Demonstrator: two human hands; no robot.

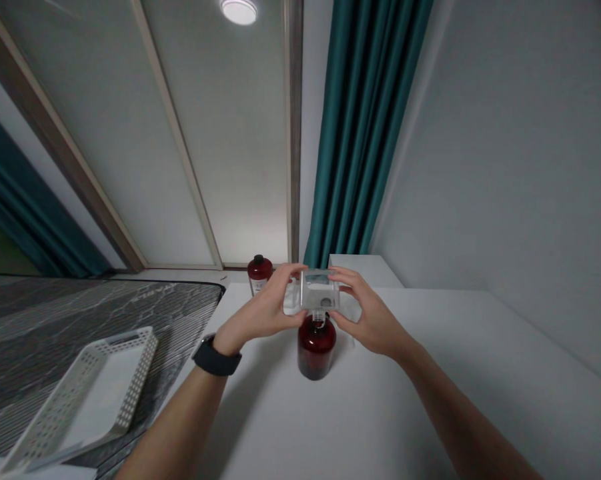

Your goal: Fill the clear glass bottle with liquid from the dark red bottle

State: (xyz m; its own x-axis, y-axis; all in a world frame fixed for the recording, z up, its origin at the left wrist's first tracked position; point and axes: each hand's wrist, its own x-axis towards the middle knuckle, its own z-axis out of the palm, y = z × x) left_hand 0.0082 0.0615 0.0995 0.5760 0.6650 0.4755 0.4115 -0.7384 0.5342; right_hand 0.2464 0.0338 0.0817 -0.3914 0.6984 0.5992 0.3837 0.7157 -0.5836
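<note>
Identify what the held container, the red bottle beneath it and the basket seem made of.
Held container: clear plastic or glass, glossy; see-through walls.
Red bottle: tinted plastic or glass, glossy; shoulder highlights.
Basket: probably molded plastic, satin; regular wall holes.

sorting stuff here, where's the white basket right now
In the head view, the white basket is at lower left, on the grey patterned surface, left of the white table.

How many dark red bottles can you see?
2. The front bottle stands on the white table, below the clear container; the back bottle is farther away, partly hidden behind the left hand. Others could be hidden from view.
</note>
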